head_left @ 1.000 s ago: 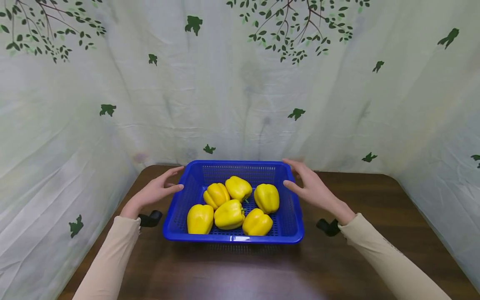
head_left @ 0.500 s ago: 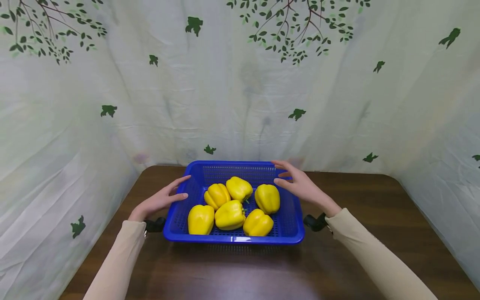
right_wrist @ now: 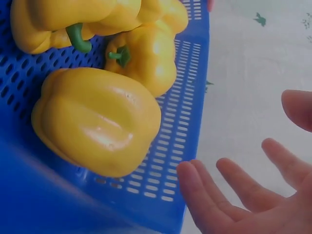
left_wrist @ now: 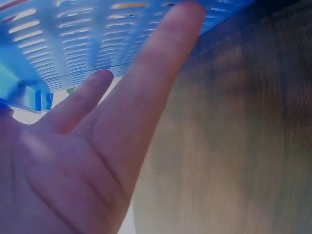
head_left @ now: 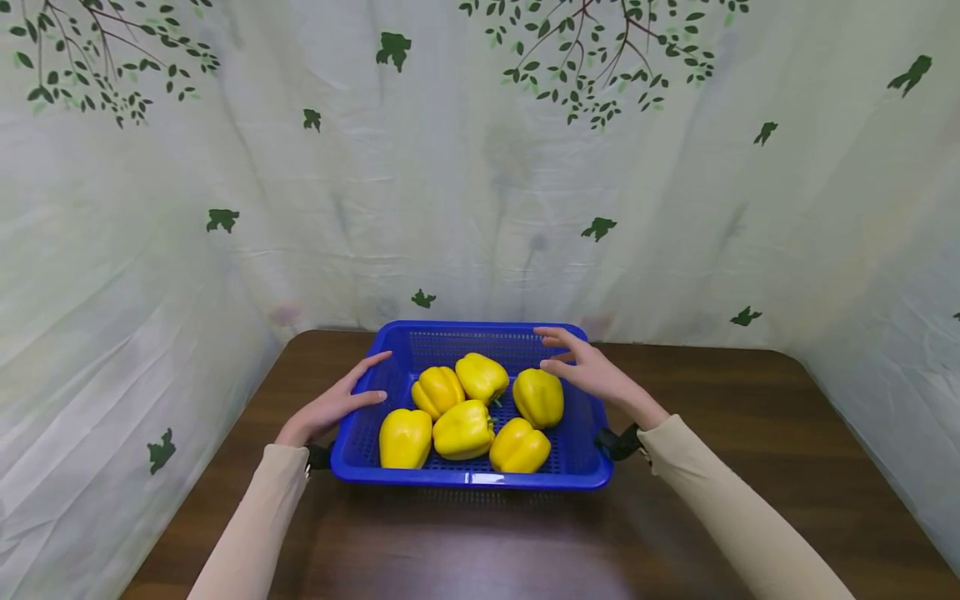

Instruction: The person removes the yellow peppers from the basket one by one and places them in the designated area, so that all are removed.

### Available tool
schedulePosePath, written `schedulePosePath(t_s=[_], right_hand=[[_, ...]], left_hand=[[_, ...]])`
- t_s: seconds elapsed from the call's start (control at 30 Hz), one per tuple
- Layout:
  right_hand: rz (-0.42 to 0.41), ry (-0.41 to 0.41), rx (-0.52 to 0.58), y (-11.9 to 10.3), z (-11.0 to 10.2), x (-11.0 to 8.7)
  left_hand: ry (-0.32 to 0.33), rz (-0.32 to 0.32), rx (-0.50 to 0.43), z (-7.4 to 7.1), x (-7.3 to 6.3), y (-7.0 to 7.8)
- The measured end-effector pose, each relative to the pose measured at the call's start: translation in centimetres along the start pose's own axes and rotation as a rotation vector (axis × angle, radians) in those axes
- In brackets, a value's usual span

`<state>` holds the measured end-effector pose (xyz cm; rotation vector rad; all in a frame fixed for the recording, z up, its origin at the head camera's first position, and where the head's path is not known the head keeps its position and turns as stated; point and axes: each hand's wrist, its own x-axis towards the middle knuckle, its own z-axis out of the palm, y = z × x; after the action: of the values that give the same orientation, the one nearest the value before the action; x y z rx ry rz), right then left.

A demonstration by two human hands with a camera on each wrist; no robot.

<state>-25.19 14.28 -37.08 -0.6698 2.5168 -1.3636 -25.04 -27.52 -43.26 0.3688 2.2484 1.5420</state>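
Several yellow bell peppers [head_left: 462, 430] lie in a blue perforated plastic basket [head_left: 540, 478]. My left hand [head_left: 334, 408] is at the basket's left side, with thumb and index finger extended over the rim. In the left wrist view its straight fingers [left_wrist: 151, 73] reach up beside the slotted outer wall [left_wrist: 73, 36]; firm contact cannot be made out. My right hand [head_left: 592, 372] hovers over the back right corner, fingers loosely bent and holding nothing. Nearest to it is the rightmost pepper [head_left: 538, 398], which the right wrist view shows [right_wrist: 97, 122] apart from the fingertips.
The basket stands on a dark brown wooden table [head_left: 720, 450]. A pale cloth curtain [head_left: 480, 183] printed with leaves and branches hangs behind and at both sides. Black wrist cameras [head_left: 618, 443] sit close to the basket's sides.
My right hand has moved left and inward over the basket's back right corner. The left hand has shifted right, toward and partly over the left rim. Basket and peppers stay in place.
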Motion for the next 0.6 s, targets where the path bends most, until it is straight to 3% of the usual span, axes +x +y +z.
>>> schedulePosePath(t_s=[0.3, 0.6], right_hand=[[0.045, -0.058, 0.025, -0.1, 0.6, 0.4], [0.134, -0.082, 0.051, 0.3, 1.4, 0.9]], left_hand=[[-0.005, 0.011, -0.061, 0.1, 0.1, -0.2], [0.013, 0.023, -0.059, 0.2, 0.0, -0.4]])
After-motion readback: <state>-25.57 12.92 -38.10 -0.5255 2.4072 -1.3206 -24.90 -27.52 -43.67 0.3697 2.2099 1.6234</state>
